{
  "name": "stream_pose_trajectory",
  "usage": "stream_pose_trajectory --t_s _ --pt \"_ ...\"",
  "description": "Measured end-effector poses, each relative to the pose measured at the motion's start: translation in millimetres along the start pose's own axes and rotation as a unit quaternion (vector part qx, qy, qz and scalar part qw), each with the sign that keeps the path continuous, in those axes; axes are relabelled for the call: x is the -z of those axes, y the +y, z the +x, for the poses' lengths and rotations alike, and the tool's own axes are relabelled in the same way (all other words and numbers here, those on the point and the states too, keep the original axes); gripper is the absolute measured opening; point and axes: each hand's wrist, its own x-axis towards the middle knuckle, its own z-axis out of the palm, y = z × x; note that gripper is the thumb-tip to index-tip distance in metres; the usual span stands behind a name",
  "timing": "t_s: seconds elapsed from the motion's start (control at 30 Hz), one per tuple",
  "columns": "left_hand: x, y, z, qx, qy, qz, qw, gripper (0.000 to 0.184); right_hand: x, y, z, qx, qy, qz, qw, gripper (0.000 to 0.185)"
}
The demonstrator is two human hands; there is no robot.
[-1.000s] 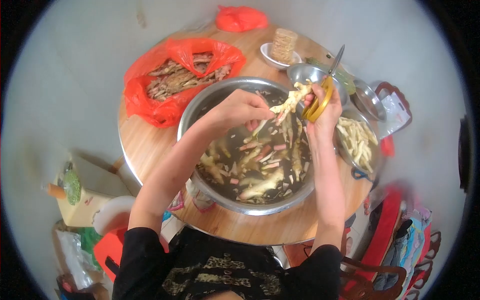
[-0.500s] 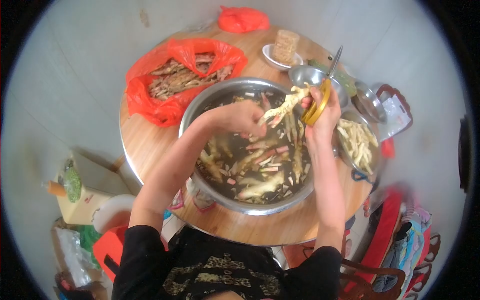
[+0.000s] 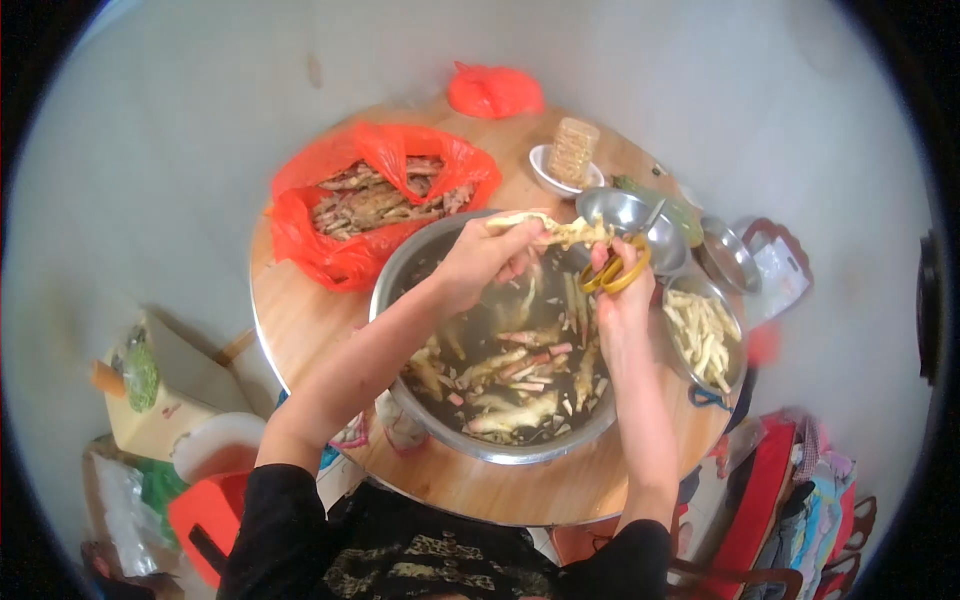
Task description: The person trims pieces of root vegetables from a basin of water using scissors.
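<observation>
Over a large metal basin of dark water, my left hand is closed on one end of a pale, knobbly ginger-like root. My right hand is closed round yellow-handled scissors, with its fingertips at the root's other end. The scissors' blades point up and away, toward a metal bowl. In the basin's water float more pale roots and small cut pieces, some of them pink.
A red plastic bag holding brownish roots lies at the back left. Another red bag is behind. A white bowl carries a tan block. At the right, a metal bowl holds pale strips. The basin stands on a round wooden table.
My left hand has risen with the root, which now lies more level. The scissors have tilted lower in my right hand. The whole view has shifted, with the table lower in it.
</observation>
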Motion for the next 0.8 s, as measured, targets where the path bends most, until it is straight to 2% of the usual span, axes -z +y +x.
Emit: stream_pose_trajectory --t_s 0.1,0.13,0.2,0.23,0.27,0.33,0.37,0.4,0.57,0.6,0.67,0.73,0.77,0.8 --pt "8.6 -15.5 12.6 0.005 0.137 -0.166 0.976 0.036 -18.7 3.1 -21.7 -0.025 -0.018 -0.037 0.999 0.033" --pt "11.4 -17.4 13.6 0.0 0.141 -0.167 0.976 0.036 -23.6 4.3 -29.0 -0.05 -0.022 -0.066 0.996 0.035" --pt "16.8 -17.0 13.1 -0.001 0.208 -0.284 0.936 0.038 -31.7 7.5 -43.0 -0.067 -0.061 -0.082 0.992 0.039" --pt "15.3 -11.1 10.8 0.002 0.212 -0.302 0.929 0.038 -38.4 8.8 -52.1 -0.067 -0.09 -0.125 0.986 0.04" --pt "11.3 -7.3 8.4 -0.004 0.216 -0.301 0.929 0.038 -43.5 10.5 -59.1 -0.065 -0.117 -0.166 0.977 0.041" --pt "1.9 -6.3 5.4 -0.047 0.223 -0.214 0.95 0.034 -47.3 17.6 -66.0 -0.064 -0.146 -0.193 0.968 0.043" --pt "-0.7 -7.3 6.1 -0.072 0.232 -0.229 0.943 0.017 -47.8 18.6 -70.8 -0.074 -0.183 -0.217 0.956 0.044" --pt "3.5 -9.1 6.4 -0.076 0.229 -0.23 0.943 0.017 -48.6 21.5 -75.6 -0.081 -0.218 -0.242 0.942 0.046" --pt "19.6 -4.6 2.6 -0.042 0.183 -0.217 0.958 0.019 -52.2 -7.4 -82.0 -0.085 -0.229 -0.404 0.882 0.05" --pt "19.6 -3.4 -0.4 -0.013 0.17 -0.202 0.964 0.022 -43.1 -9.3 -73.0 -0.026 -0.23 -0.457 0.859 0.05" --pt "21.3 -15.1 6.0 -0.024 0.16 -0.192 0.968 0.016 -45.8 -40.4 -75.4 0.009 -0.26 -0.492 0.831 0.05" --pt "16.9 -11.5 4.3 -0.033 0.138 -0.149 0.978 0.013 -34.2 -55.5 -71.7 0.096 -0.275 -0.512 0.808 0.047" --pt "14.5 -7.0 2.0 -0.025 0.14 -0.105 0.984 0.016 -34.5 -73.4 -79.8 0.0 -0.262 -0.51 0.82 0.041" --pt "14.6 -7.9 2.9 -0.02 0.137 -0.108 0.984 0.016 -27.2 -80.0 -79.6 -0.003 -0.257 -0.512 0.82 0.041"
